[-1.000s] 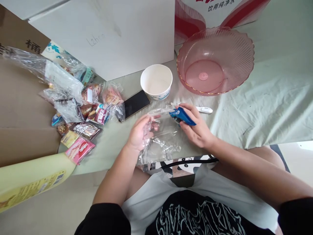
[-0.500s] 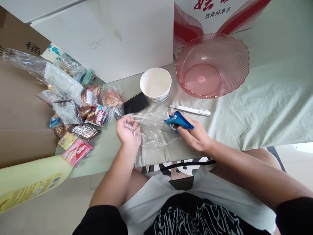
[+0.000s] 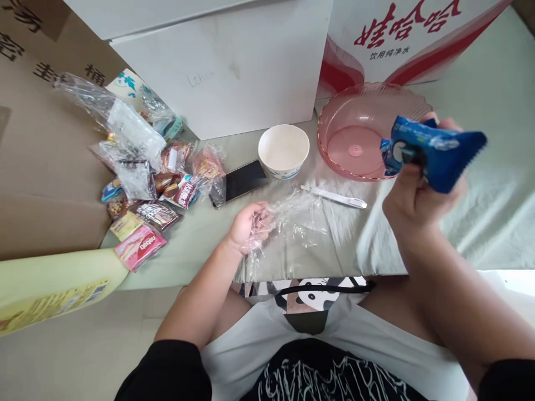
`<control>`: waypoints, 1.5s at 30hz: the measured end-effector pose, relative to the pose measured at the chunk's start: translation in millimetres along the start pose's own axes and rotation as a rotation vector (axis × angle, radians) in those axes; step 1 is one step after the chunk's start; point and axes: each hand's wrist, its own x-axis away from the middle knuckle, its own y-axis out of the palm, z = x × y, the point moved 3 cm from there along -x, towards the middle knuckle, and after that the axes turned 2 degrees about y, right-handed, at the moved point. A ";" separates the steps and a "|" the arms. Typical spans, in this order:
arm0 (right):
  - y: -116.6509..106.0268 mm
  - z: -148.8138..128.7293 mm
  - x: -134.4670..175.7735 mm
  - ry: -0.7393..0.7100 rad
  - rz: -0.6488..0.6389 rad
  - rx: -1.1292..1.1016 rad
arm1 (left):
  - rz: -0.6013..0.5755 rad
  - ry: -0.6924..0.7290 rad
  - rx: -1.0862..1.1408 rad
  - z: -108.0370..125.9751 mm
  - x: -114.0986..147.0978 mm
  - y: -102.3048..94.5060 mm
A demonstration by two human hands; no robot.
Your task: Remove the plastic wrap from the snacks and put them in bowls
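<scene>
My right hand (image 3: 418,195) is raised at the right, closed around blue snack packets (image 3: 438,153) with jagged ends. They overlap, so I cannot tell how many there are. Behind them stands a pink ribbed plastic bowl (image 3: 355,159), its right side partly hidden. My left hand (image 3: 252,225) is low over the cloth, fingers curled on a crumpled clear plastic bag (image 3: 296,220) that trails to the right. A white pen-like cutter (image 3: 336,197) lies just beyond the bag. A white paper bowl (image 3: 284,149) stands upright behind the bag, beside a black phone (image 3: 246,181).
A pile of wrapped snacks (image 3: 156,192) lies at the left against a cardboard box (image 3: 50,184). A white box (image 3: 234,78) and a red-and-white carton (image 3: 388,50) line the back. A pale yellow container (image 3: 58,284) sits at the left front edge.
My right hand has lifted the blue packets up and to the right, away from the clear bag. My left hand still holds the bag. The camera view has shifted slightly.
</scene>
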 end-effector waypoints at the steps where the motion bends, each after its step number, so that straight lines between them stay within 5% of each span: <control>1: -1.5 5.3 -5.3 -0.001 0.060 0.102 | -0.078 -0.052 -0.043 -2.4 0.0 0.7; 7: 14.1 13.1 0.3 0.035 -0.030 0.369 | -0.384 -0.146 -0.186 -10.5 1.4 -3.5; 11: 24.0 -25.7 40.7 -0.169 -0.264 -0.004 | -0.520 -0.181 -0.173 -12.5 9.0 -3.5; 16: 40.2 -50.2 78.7 -0.084 -0.620 -0.288 | -0.409 -0.020 -0.056 -2.7 17.7 -6.1; 22: 67.7 -41.9 94.3 -0.079 -0.969 -0.654 | -0.404 -0.060 -0.029 -3.4 16.3 -2.4; 27: 66.6 -39.0 94.8 -0.065 -0.966 -0.734 | -0.228 -0.041 0.143 4.4 6.3 -9.4; 32: 65.5 -39.3 85.2 0.040 -0.839 -0.465 | -0.128 0.089 0.214 12.6 0.3 -15.4; 39: 55.6 -38.3 60.3 0.238 -0.674 -0.431 | -0.107 0.211 -0.195 2.0 -8.3 -8.7; 45: 53.2 -35.7 56.9 0.358 -0.655 -0.483 | -0.064 0.365 -0.448 2.9 -6.8 -9.8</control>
